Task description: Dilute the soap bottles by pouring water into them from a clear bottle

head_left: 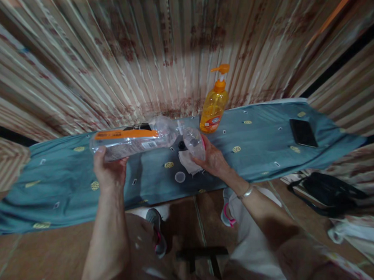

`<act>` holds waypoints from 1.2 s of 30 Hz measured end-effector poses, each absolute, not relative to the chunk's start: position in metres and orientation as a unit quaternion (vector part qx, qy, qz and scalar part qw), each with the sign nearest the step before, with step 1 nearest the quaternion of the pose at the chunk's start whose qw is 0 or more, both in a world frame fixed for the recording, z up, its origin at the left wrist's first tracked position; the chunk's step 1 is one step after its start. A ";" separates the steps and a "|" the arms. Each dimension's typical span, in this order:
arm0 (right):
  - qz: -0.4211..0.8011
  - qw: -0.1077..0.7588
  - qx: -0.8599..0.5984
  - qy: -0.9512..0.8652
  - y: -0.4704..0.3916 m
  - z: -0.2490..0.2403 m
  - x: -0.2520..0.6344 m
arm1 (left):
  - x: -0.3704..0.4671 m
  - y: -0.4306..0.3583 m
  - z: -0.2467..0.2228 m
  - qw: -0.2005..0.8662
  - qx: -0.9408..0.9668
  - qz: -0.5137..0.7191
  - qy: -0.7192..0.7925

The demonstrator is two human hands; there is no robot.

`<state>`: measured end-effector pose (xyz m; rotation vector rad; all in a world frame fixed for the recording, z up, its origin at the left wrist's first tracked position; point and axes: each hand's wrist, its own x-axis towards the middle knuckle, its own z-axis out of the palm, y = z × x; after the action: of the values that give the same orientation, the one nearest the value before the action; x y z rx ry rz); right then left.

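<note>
My left hand (110, 169) is wrapped round the lower part of a large clear plastic bottle (137, 143) with an orange band on its label. The bottle is held on its side above the cloth, its neck pointing right. In my right hand (213, 158) is a small clear plastic container (193, 143), tilted so its upper end meets or nearly meets the bottle's mouth. Whether they touch, I cannot tell. Below them lie a small black cap (181, 145), a crumpled white cloth or tissue (189, 164) and a round translucent lid (180, 176).
An orange pump bottle (213, 109) stands at the back of the narrow table, which has a teal patterned cloth (256, 149). Toward the right end lies a dark flat phone or wallet (303, 132). On the floor at right is a black bag (330, 191). A pleated curtain (145, 58) hangs behind.
</note>
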<state>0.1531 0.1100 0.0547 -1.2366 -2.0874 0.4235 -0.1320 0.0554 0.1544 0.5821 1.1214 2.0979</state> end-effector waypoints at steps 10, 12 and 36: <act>0.148 0.338 -0.469 -0.802 0.110 0.051 0.153 | -0.131 0.055 0.156 0.332 0.235 0.813 0.418; 0.152 0.330 -0.476 -0.801 0.110 0.051 0.153 | -0.131 0.055 0.156 0.330 0.237 0.814 0.415; 0.129 0.348 -0.470 -0.800 0.108 0.045 0.154 | -0.132 0.059 0.149 0.321 0.222 0.825 0.408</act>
<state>0.1541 0.1085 0.0449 -1.2194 -2.0749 0.3345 -0.1316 0.0590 0.1485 0.5837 1.0717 2.1678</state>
